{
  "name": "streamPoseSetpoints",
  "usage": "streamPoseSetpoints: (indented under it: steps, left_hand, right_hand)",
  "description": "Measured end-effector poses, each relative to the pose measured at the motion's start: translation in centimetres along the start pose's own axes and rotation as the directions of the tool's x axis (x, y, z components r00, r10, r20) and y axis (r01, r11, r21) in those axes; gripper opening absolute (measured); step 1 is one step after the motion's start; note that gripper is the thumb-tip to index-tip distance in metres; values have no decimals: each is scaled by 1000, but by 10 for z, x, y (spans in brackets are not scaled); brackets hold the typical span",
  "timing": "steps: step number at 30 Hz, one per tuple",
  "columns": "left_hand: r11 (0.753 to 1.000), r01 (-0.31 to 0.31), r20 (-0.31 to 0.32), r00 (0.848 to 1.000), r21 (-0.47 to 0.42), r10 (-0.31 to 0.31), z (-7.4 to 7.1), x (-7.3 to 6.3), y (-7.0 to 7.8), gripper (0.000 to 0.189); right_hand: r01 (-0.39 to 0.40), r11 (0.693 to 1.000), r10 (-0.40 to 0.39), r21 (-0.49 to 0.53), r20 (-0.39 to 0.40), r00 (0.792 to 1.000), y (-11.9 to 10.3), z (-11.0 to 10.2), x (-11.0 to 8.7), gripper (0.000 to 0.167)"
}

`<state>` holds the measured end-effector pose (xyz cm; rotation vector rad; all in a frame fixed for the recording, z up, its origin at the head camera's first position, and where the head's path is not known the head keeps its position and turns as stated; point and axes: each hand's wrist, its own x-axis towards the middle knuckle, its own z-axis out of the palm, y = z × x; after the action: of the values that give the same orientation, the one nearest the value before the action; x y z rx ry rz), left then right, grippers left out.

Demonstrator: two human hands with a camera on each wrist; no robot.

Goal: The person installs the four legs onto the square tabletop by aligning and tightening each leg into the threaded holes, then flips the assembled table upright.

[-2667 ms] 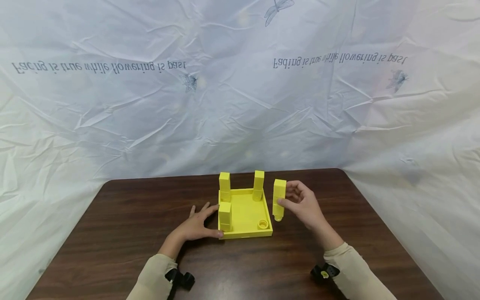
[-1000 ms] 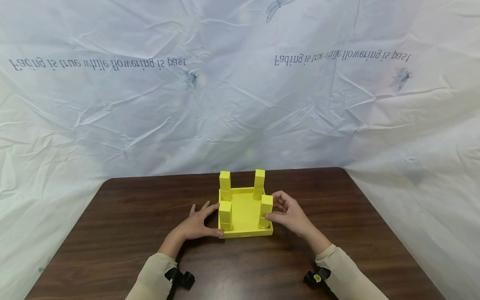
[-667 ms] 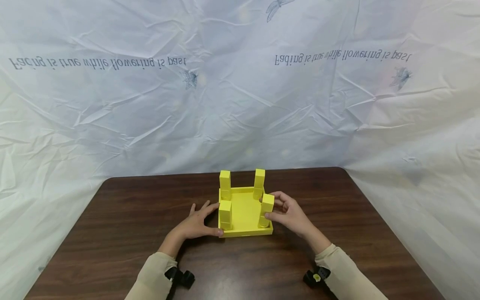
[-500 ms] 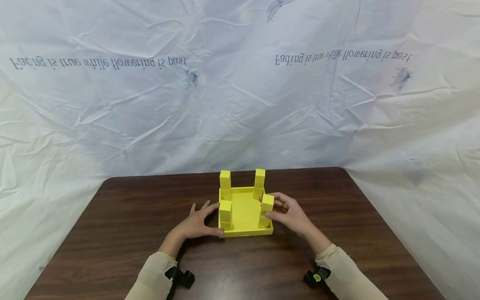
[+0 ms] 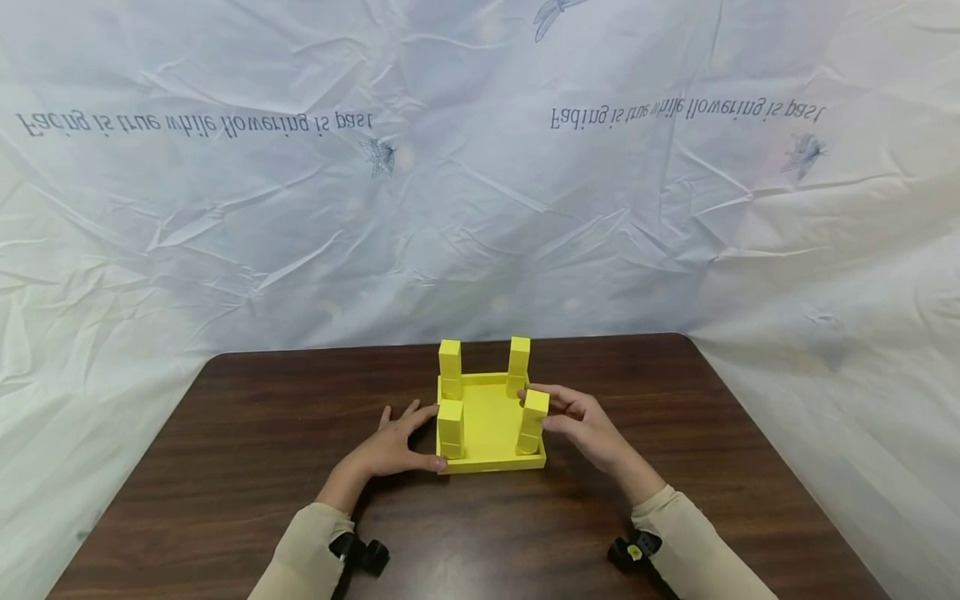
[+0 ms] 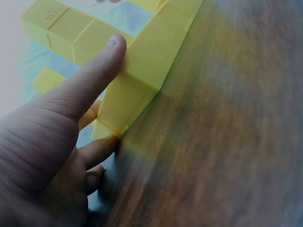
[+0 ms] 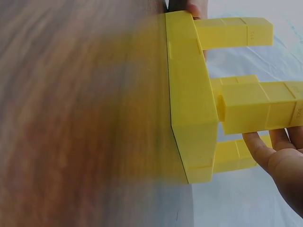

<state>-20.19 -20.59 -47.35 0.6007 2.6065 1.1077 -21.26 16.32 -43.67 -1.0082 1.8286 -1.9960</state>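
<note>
A shallow yellow square tray-like base (image 5: 489, 423) lies on the table, a yellow square leg standing at each corner. My left hand (image 5: 385, 450) grips its near left corner; in the left wrist view the thumb (image 6: 106, 64) lies on the wall and fingers reach along the side. My right hand (image 5: 592, 429) is around the near right leg (image 5: 533, 422), its thumb at the leg's right edge and fingers behind it. That leg leans slightly to the right. The right wrist view shows fingers (image 7: 265, 153) passing behind the leg, the thumb out of sight.
The dark wood-grain table (image 5: 480, 533) runs back to a creased white sheet (image 5: 480, 208) with printed text. Black straps with small devices sit on both wrists. The other legs, far left (image 5: 450, 367), far right (image 5: 518, 365) and near left (image 5: 451, 429), stand close by.
My right hand brought the near right leg from beside the base into its corner socket. Since half a second ago its thumb has slid to the leg's right edge. My left hand stayed put.
</note>
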Motion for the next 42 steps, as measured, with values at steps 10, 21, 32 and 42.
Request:
streamPoseSetpoints:
  steps: [10, 21, 32, 42]
  left_hand:
    - [1000, 2, 4, 1000, 9, -2, -1, 0, -1, 107]
    - [1000, 0, 2, 1000, 10, 0, 0, 1, -2, 106]
    - [1000, 0, 1, 1000, 11, 0, 1, 1, -1, 106]
    - [1000, -3, -3, 1000, 7, 3, 1, -1, 0, 107]
  right_hand:
    - [-1, 1000, 0, -22, -17, 1000, -2, -1, 1, 46]
    - [-6, 996, 2, -89, -47, 999, -5, 2, 0, 52]
    - [-4, 981, -20, -196, -123, 992, -6, 6, 1, 43]
    - [-24, 963, -13, -269, -134, 991, -6, 7, 0, 35]
